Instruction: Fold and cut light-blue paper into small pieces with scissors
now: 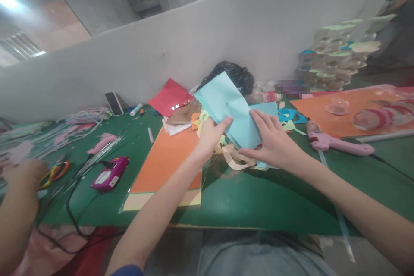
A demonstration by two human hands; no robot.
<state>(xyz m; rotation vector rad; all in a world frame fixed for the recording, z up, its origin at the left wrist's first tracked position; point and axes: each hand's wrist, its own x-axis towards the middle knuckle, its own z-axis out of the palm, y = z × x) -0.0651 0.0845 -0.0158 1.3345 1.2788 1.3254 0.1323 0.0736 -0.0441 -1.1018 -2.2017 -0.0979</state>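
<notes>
In my head view, I hold layered light blue paper [231, 105] up in front of me, above the scraps [237, 159] on the green counter [239, 211]. Its long axis runs slantwise: one end points up and left, toward the black bag [244, 79], the other down and right, into my right hand [274, 140]. My left hand [209, 138] pinches the lower left edge, thumb lying on the near face. My right hand touches the lower right end with thumb and fingers spread apart; whether they pinch it, I cannot tell. Orange paper [171, 159] lies left of the scraps, and a pink glue gun [339, 143] to their right
</notes>
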